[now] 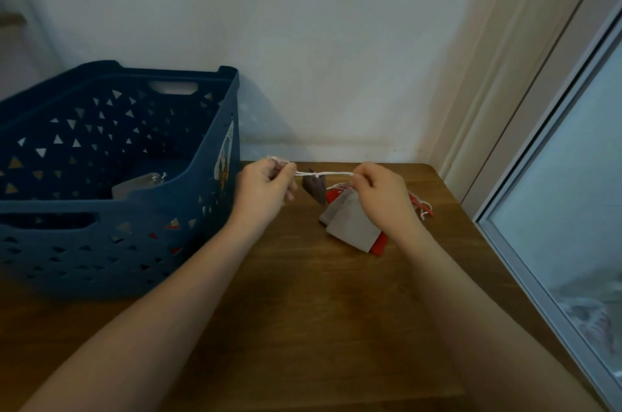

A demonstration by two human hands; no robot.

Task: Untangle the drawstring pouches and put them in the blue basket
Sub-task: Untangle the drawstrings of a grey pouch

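1. The left hand (266, 187) and the right hand (382, 192) are raised side by side above the far part of the wooden tabletop (303, 310), near its far edge
2. A white drawstring (323, 173) runs taut between them; the fingers of each hand are pinched together on one end of it
3. A dark brown pouch (314, 188) hangs from the middle of that drawstring, between the two hands and touching neither
4. Under the right hand, grey pouches (346, 221) and a red pouch (378, 245) lie bunched on the tabletop toward its right edge, with loose white and red strings (422, 208) trailing to the right of the hand
5. The blue basket (117, 243) stands on the left part of the tabletop, just beside the left hand
6. One grey pouch in the basket (138, 185) lies on its floor, and red shows through the holes in its near wall
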